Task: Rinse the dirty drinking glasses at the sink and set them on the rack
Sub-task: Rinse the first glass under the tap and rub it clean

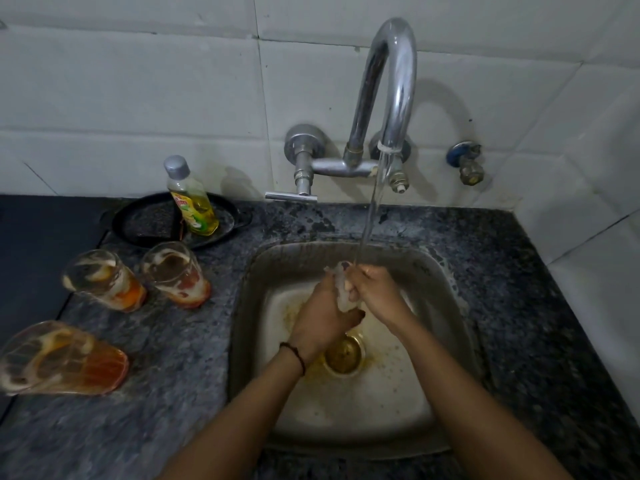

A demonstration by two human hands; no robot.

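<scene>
Both hands hold one clear drinking glass (343, 288) over the steel sink (429, 271), right under the running stream from the curved tap (391, 84). My left hand (325, 317) wraps the glass from the left and below. My right hand (372, 289) grips it from the right. Most of the glass is hidden by fingers. Three dirty glasses with orange-red residue stand on the counter to the left: one at the back (176, 275), one beside it (102, 280), and a big one nearest me (62, 358).
A bottle of yellow dish liquid (192, 199) stands on a black pan (145, 221) behind the glasses. The granite counter (519, 289) surrounds the sink. A tap lever (291, 196) juts out from the tiled wall. The brass drain (343, 356) lies below my hands. No rack is in view.
</scene>
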